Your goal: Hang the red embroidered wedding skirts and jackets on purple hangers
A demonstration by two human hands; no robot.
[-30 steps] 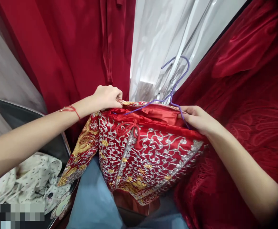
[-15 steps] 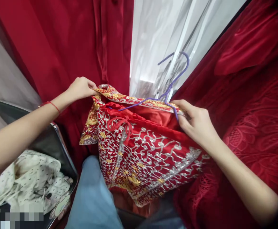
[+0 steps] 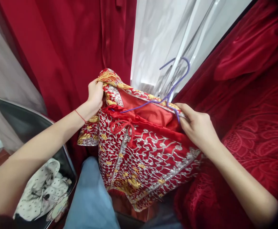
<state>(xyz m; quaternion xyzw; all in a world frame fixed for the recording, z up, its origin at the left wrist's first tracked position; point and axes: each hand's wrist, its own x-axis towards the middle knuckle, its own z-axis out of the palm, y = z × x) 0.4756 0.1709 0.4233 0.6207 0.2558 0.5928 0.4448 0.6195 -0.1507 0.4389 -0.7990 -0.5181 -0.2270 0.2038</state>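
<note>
A red garment (image 3: 148, 152) with silver and gold embroidery and a red drawstring bow hangs over my lap. My left hand (image 3: 96, 95) is closed on its gold-trimmed upper edge at the left. At the right end of that edge, my right hand (image 3: 198, 124) pinches the trim beside one arm of a purple hanger (image 3: 171, 93). The hanger's hook points up, and its left arm reaches into the garment's opening, where its end is hidden. Red lining shows between the trim and the gathered waistband.
Red curtains (image 3: 76, 41) hang ahead, with white fabric (image 3: 153, 41) beside them. A dark chair (image 3: 24, 121) at the left holds a dotted white cloth (image 3: 42, 187). Red embroidered fabric (image 3: 255, 127) fills the right side.
My left hand has moved right and turned, now gripping the trim in a fuller hold. The trim's left end is raised, and the opening is wider. My right hand stays nearly in place.
</note>
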